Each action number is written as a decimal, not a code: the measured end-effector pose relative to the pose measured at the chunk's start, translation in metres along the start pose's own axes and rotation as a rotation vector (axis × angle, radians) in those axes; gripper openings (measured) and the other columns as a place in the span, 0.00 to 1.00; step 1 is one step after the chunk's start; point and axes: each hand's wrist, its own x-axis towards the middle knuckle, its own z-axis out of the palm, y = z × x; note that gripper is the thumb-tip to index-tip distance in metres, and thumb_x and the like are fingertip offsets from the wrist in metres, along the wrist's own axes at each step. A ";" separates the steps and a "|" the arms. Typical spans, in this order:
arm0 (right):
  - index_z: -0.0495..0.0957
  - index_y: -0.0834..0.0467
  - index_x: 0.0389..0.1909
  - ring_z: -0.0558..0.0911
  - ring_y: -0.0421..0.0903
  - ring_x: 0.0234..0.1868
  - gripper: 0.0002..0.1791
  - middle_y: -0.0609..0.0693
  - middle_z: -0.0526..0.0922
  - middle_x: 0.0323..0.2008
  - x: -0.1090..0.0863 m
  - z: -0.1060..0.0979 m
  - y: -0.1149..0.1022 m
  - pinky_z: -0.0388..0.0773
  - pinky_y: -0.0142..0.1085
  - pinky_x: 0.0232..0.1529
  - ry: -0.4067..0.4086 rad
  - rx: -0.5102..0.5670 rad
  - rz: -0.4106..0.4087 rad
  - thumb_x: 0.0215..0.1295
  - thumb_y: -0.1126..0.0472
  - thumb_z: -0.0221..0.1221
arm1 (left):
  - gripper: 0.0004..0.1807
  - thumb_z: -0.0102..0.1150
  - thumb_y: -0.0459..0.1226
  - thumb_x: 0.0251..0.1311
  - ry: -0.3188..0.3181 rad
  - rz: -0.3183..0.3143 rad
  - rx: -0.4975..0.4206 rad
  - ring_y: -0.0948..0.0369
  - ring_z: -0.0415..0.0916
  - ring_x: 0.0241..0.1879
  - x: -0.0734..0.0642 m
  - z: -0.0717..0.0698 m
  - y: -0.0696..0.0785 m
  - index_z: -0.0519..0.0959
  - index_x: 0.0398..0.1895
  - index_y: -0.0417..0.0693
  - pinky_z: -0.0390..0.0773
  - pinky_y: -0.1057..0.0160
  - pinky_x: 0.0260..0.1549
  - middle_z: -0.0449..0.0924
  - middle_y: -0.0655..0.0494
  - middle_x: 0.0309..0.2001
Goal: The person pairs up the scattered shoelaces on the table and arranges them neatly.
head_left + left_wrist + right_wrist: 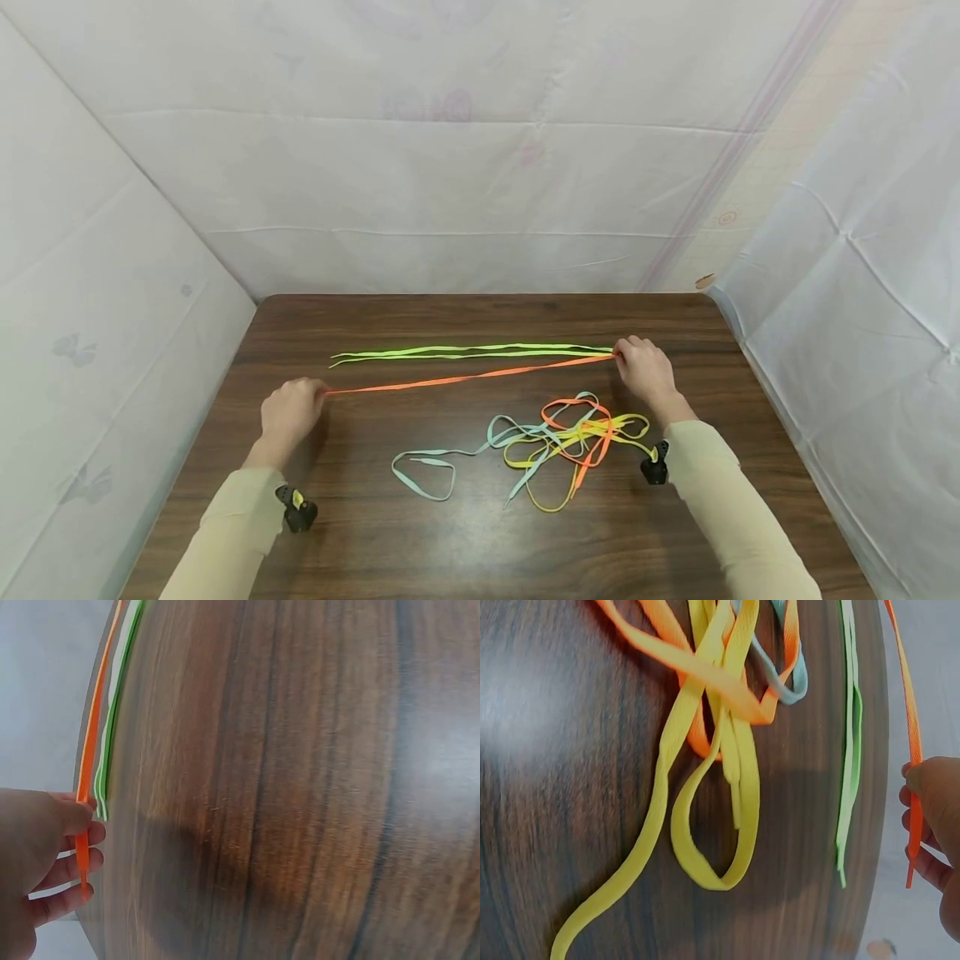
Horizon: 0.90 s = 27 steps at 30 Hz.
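Observation:
An orange shoelace [450, 381] is drawn out almost straight between both hands, slanting up to the right in the head view. My left hand [291, 408] pinches one end between thumb and finger; in the left wrist view the lace's tip [82, 859] hangs past the pinch over the other fingers. At the right, my right hand [645, 367] pinches the other end, with the orange tip [915, 840] hanging below the thumb. Just behind it lies a bright green shoelace [450, 348] in two nearly parallel strands along the table.
Nearer the person, a loose tangle holds a yellow lace [557, 508], a second orange lace [603, 446] and a pale blue lace [427, 497]. The brown wooden table [360, 533] meets white sheeting [450, 192] behind and at both sides.

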 end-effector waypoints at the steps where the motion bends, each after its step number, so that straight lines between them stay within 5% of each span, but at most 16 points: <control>1: 0.79 0.62 0.32 0.76 0.54 0.27 0.03 0.56 0.78 0.28 -0.001 0.000 0.002 0.75 0.46 0.27 -0.005 0.001 0.009 0.57 0.68 0.59 | 0.07 0.56 0.33 0.57 -0.008 -0.006 -0.002 0.46 0.76 0.21 0.002 0.000 -0.001 0.82 0.35 0.43 0.68 0.52 0.10 0.82 0.41 0.33; 13: 0.79 0.63 0.34 0.77 0.56 0.29 0.05 0.58 0.78 0.30 -0.008 0.003 0.016 0.75 0.49 0.30 -0.072 0.017 0.094 0.59 0.67 0.57 | 0.13 0.47 0.33 0.61 -0.117 -0.117 -0.033 0.52 0.75 0.22 0.022 0.006 -0.002 0.81 0.43 0.43 0.68 0.55 0.12 0.80 0.38 0.41; 27: 0.76 0.64 0.34 0.77 0.55 0.27 0.06 0.59 0.77 0.29 -0.016 0.009 0.027 0.74 0.49 0.28 -0.136 0.011 0.190 0.59 0.65 0.57 | 0.09 0.53 0.37 0.59 -0.056 -0.264 -0.077 0.39 0.77 0.32 0.029 0.022 0.005 0.79 0.38 0.43 0.72 0.44 0.23 0.81 0.39 0.38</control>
